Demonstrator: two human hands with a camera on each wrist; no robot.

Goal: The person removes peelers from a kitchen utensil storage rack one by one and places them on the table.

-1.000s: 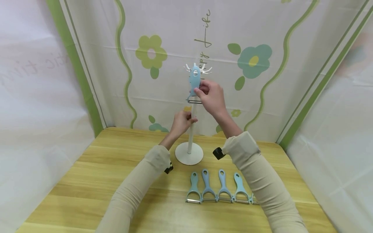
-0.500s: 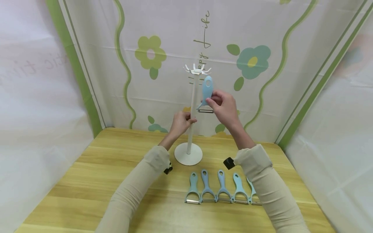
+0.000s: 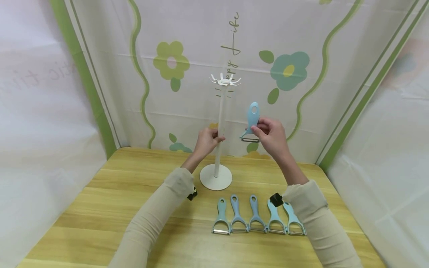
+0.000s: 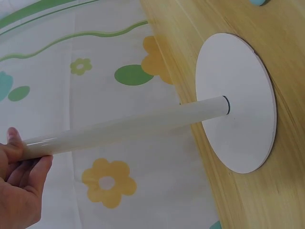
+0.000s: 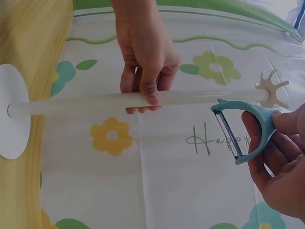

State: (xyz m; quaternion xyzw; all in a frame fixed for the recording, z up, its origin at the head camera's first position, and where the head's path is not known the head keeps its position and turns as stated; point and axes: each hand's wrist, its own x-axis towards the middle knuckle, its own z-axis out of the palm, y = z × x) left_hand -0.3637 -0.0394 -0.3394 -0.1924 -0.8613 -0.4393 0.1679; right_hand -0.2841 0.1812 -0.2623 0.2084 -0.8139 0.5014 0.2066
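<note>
A white stand with a round base and a ring of prongs on top stands upright on the table. My left hand grips its pole around the middle; the left wrist view shows thumb and fingers closed round it. To the right of the pole, apart from it, my right hand pinches a light blue peeler near its head. The handle with its hole points up and the blade is at the bottom. In the right wrist view, thumb and fingers hold the forked head of the peeler.
Several more peelers lie side by side on the wooden table, in front of the stand, among them a green one at the left end and a light blue one at the right. A flowered curtain hangs behind.
My right hand has carried the light blue peeler away from the prongs, to the right and downward. The left hand stays on the pole. The rightmost peeler on the table has come into full view.
</note>
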